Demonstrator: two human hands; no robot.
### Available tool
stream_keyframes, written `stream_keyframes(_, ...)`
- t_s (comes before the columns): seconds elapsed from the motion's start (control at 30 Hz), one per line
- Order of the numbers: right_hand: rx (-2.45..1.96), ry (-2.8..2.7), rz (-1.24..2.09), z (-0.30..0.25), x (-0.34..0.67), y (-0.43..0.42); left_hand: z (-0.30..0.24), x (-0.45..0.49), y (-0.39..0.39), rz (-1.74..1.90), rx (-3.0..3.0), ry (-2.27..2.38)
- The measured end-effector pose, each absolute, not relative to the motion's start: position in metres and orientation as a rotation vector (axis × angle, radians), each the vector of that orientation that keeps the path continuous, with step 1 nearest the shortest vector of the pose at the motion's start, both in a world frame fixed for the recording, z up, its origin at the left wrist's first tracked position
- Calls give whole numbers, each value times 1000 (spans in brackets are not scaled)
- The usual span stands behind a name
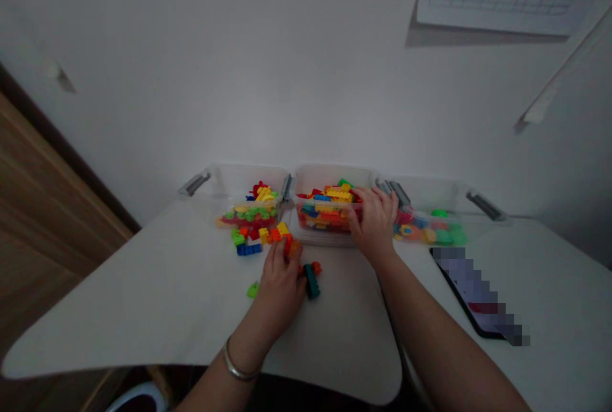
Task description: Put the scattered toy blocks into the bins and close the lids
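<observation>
My left hand (280,284) is on the table with its fingers curled round loose toy building bricks. Red and orange bricks (295,248) show at its fingertips, and a dark green brick (312,281) lies beside the thumb. A light green piece (253,289) is to the left of the hand. At the front right corner of the middle clear plastic box (306,173), my right hand (375,220) is closed over the rim, thumb on the front. Mixed building bricks (329,198) fill that box. Whether the right fingers also touch a brick inside is hidden.
A left clear box (229,176) holds coloured pieces; in front of it lie several bricks, including a blue one (249,249). A right clear box (421,189) holds more pieces. The phone (471,291) lies right of my forearm. Behind the boxes rises a wall (287,67).
</observation>
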State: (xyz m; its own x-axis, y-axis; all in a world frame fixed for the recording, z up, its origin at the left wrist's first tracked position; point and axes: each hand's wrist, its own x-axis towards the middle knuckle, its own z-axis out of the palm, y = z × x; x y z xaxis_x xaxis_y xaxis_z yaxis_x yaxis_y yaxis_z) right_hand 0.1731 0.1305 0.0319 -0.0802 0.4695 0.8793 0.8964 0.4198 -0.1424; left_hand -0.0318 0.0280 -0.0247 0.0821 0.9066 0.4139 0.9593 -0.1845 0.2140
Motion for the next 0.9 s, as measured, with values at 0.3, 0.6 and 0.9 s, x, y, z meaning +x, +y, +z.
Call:
stream_keyframes(0.3,-1193,-1710,-559,31,173,129,2,-82,42,-534,-2048,-2094)
stream_keyframes(0.6,-1198,-1719,-540,31,173,129,-3,-116,59,-266,-2133,-2451)
stream_keyframes(0.9,-832,-2021,-299,45,150,102,-37,-92,54,-713,-2099,-2343)
